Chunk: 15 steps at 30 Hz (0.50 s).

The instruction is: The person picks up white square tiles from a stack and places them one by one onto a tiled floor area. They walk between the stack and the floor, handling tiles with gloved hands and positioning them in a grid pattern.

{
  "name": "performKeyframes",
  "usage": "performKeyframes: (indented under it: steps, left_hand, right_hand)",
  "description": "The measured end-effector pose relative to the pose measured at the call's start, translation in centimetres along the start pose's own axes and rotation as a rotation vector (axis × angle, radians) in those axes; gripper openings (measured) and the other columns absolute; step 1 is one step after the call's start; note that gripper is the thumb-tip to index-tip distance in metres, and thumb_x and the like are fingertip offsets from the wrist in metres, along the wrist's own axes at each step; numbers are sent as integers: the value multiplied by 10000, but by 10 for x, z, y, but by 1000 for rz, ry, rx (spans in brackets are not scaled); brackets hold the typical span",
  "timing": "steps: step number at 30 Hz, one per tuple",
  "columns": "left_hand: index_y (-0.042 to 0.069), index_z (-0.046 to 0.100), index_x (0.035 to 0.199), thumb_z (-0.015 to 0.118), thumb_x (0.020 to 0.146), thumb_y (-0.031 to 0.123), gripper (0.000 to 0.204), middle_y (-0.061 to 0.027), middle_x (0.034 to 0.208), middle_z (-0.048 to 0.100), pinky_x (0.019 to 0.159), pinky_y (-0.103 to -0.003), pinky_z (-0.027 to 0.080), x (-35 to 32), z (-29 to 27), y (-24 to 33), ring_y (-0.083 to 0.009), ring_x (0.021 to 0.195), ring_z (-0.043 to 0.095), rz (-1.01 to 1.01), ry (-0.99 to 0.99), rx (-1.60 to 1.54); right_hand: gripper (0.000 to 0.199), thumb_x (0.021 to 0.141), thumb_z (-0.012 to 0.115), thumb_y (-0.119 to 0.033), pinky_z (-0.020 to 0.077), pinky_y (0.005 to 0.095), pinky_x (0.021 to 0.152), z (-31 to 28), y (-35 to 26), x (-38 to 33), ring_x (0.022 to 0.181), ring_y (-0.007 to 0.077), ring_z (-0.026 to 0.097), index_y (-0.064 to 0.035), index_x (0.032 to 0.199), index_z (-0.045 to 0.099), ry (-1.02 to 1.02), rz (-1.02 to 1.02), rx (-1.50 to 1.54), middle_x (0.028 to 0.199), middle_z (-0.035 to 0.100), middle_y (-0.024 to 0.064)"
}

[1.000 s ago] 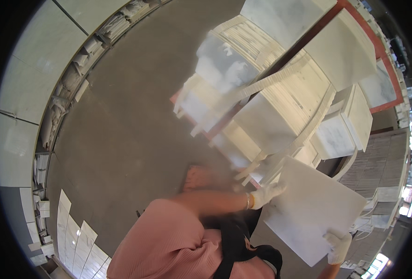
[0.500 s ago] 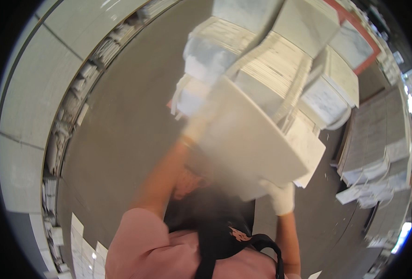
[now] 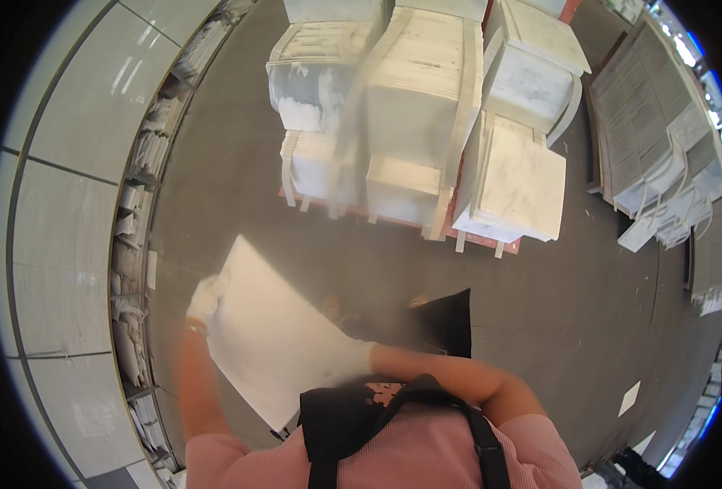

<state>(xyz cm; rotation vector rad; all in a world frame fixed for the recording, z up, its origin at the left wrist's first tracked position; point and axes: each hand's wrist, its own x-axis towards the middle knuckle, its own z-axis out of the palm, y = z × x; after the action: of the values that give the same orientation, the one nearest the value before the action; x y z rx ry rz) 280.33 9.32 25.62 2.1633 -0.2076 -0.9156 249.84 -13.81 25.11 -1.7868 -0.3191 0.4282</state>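
Observation:
I carry a large pale tile (image 3: 267, 338) low at my left side, tilted, clear of the floor. My left hand (image 3: 207, 298), in a white glove, is closed on its left edge. My right hand (image 3: 351, 359), gloved too and blurred by motion, reaches across in front of me and grips its right edge; the fingers are hard to make out. Ahead stand stacks of strapped pale tiles, among them a middle stack (image 3: 416, 98), a grey-and-white left stack (image 3: 310, 94) and a marbled right stack (image 3: 515, 179).
The stacks stand on a red pallet (image 3: 491, 241). Along the left runs a row of large glossy panels (image 3: 68, 228) with packed pieces (image 3: 130, 318) beside it. More strapped tiles (image 3: 654, 122) stand at the right. A white scrap (image 3: 629, 398) lies on the grey floor (image 3: 564, 310).
The tile has come away from in front of the stacks, moving left and closer to my body. My right arm now crosses in front of me, and my view has turned.

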Motion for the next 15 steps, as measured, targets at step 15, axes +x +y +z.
performKeyframes:
  steps: [15]
  left_hand:
    - [-106, 656, 1180, 512, 1022, 537, 678, -119, 1122, 695, 924, -327, 484, -14, -131, -182, -189, 1009, 616, -177, 211, -196]
  right_hand:
    - [692, 793, 736, -394, 415, 441, 1110, -14, -2, 150, 1315, 356, 525, -85, 1390, 575, 141, 341, 175, 1426, 557, 184]
